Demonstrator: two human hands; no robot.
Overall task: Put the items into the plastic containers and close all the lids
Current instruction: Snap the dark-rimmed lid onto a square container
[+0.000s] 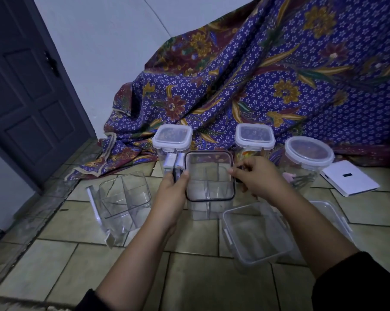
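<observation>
Nearest, under the right forearm, an open clear tub (254,234) stands on the tiled floor (189,277). Out to the left of the left hand (174,187) a clear divided box (124,196) lies tipped over. Between the two, the left hand grips the left edge of a dark-rimmed clear lid (209,176), thumb on top and fingers curled under, while the right hand (256,176) pinches the lid's right edge. The lid lies on top of a square divided container (203,212); I cannot tell if it is pressed home. Just beyond the left hand stands a closed tall jar (172,136) with white things inside, just beyond the right hand a second tall jar (255,135), also closed. Right of the right hand are a closed round jar (308,151) and a flat white device (349,178). Behind hangs a patterned cloth (256,75), with a dark door (26,86) far left
</observation>
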